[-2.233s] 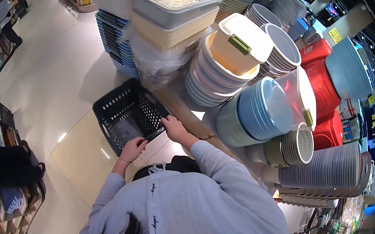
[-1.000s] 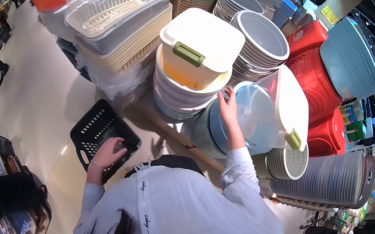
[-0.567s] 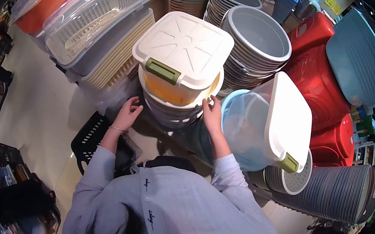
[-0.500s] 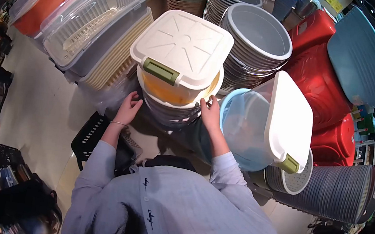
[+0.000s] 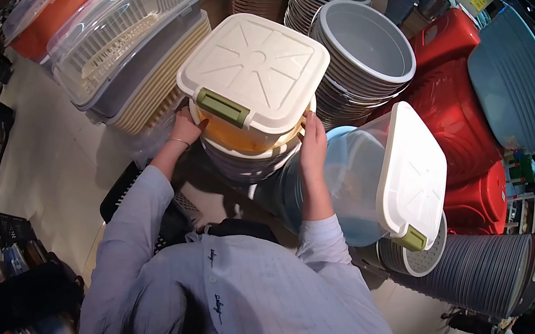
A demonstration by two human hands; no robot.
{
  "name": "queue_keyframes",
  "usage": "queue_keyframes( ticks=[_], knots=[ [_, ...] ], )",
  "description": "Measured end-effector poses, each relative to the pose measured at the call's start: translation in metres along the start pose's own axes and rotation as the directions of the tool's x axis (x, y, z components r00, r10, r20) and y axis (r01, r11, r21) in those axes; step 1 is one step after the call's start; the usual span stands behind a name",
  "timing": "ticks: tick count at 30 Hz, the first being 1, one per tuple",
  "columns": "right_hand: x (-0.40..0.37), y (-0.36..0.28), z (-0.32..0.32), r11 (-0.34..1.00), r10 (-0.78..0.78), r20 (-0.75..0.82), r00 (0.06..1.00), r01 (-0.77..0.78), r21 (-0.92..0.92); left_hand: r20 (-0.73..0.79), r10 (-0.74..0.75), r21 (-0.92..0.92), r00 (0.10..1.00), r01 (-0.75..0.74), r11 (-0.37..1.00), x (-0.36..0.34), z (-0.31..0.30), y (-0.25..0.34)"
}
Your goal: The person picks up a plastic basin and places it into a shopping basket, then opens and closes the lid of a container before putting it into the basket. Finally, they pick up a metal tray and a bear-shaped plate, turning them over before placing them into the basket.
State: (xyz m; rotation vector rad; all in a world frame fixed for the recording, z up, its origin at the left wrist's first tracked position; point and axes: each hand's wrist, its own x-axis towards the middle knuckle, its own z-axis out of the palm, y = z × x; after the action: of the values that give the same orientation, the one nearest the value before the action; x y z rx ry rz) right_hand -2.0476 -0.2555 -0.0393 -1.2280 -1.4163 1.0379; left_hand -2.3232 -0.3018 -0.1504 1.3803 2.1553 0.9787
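A yellowish bin (image 5: 239, 135) with a square cream lid (image 5: 258, 64) and a green latch (image 5: 222, 108) sits in the top of a stack of round baskets (image 5: 247, 166). My left hand (image 5: 187, 127) is at the left side of this bin, just below the lid, its fingers partly hidden by the bin. On the right side, my right hand (image 5: 313, 141) lies against the bin and the basket rim with its fingers stretched upward and its thumb out of sight. Neither hand shows a clear grip.
Clear dish-rack boxes (image 5: 122, 40) stand in a stack at the left. Grey buckets (image 5: 366, 41) are behind, red containers (image 5: 446, 116) and a clear bin with white lid (image 5: 414, 179) at the right. A black basket (image 5: 121, 192) is on the floor at lower left.
Both hands have moved up and forward along the sides of the lidded bin, closer under its lid. The bin and surrounding stacks appear shifted slightly left in view.
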Motion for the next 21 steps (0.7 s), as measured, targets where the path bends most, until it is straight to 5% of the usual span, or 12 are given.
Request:
queue_keyframes(
  ticks=[1,3,5,7,9,21],
  knots=[
    [0.003,-0.009,0.000,0.984,0.092,0.067,0.994,-0.101,0.149,0.000,0.003,0.000,1.000,-0.003,1.000,0.002,0.003,-0.003],
    [0.005,-0.025,0.004,0.987,0.118,0.033,0.992,-0.121,0.104,-0.043,-0.034,-0.014,0.998,0.033,0.999,0.001,0.008,-0.004],
    [0.010,-0.031,0.005,0.976,0.186,0.034,0.982,-0.181,-0.121,-0.049,-0.074,-0.003,0.996,0.074,0.997,-0.002,0.009,0.000],
    [0.017,-0.026,0.006,0.982,0.187,0.055,0.981,-0.185,-0.029,-0.062,-0.116,0.005,0.991,0.117,0.993,-0.003,0.009,0.002],
    [0.021,-0.030,0.001,0.912,0.349,0.258,0.901,-0.390,0.129,-0.088,-0.091,0.073,0.992,0.098,0.993,-0.005,0.010,0.003],
    [0.002,-0.063,-0.008,0.821,0.276,0.326,0.904,-0.398,0.409,-0.201,-0.079,0.052,0.976,0.092,0.994,-0.008,0.024,-0.002]
  ],
)
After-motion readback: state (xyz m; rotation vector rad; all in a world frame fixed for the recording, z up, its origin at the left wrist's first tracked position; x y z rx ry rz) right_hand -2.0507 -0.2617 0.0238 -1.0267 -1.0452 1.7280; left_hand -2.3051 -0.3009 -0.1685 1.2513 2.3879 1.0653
